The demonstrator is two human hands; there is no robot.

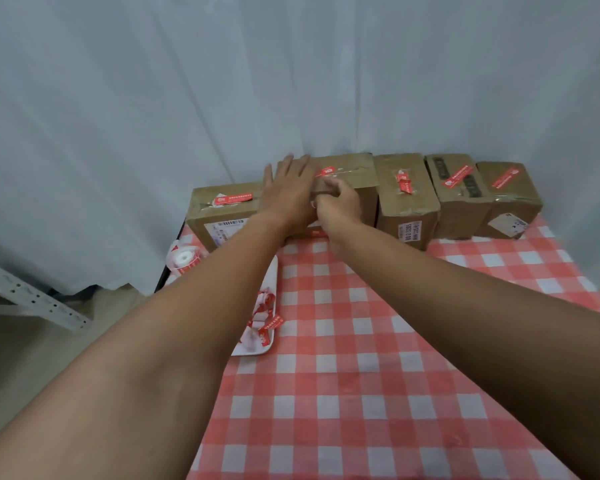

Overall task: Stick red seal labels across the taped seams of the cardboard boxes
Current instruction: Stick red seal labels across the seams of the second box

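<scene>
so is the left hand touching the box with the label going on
Touching. The head view shows the left hand lying flat, fingers straight, on top of the second box from the left.

Red-and-white checked tablecloth (378, 358), brown boxes (407, 192), red labels (232, 199).

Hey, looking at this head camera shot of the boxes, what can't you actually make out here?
- Head view: print on the red seal labels, too small to read.
- What the right hand pinches at the second box, hidden by its curled fingers.
- The seam under the left hand, covered by the palm.
- The label roll, partly behind the left forearm.
</scene>
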